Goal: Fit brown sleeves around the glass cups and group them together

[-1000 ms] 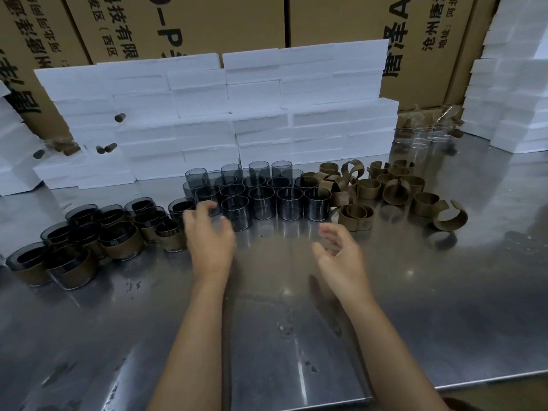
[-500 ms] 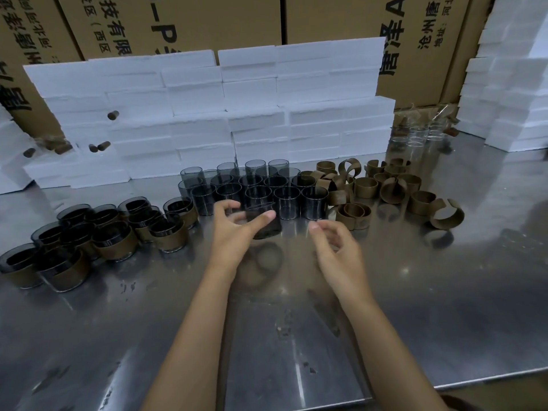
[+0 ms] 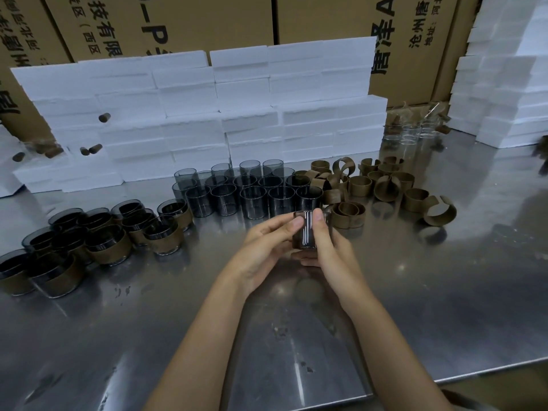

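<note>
Both hands hold one smoky glass cup above the steel table, just in front of the bare cups. My left hand grips it from the left and my right hand from the right, thumbs on its near side. A cluster of bare glass cups stands behind. Loose brown sleeves lie in a pile to the right. Several cups with brown sleeves fitted are grouped at the left.
White foam blocks are stacked behind the cups, with more foam at the right and cardboard boxes behind. Clear glasses stand far right at the back. The steel table ends close to me.
My left hand took a bare cup from the front row and brought it right and toward me. My right hand closed in and now grips the cup too.
</note>
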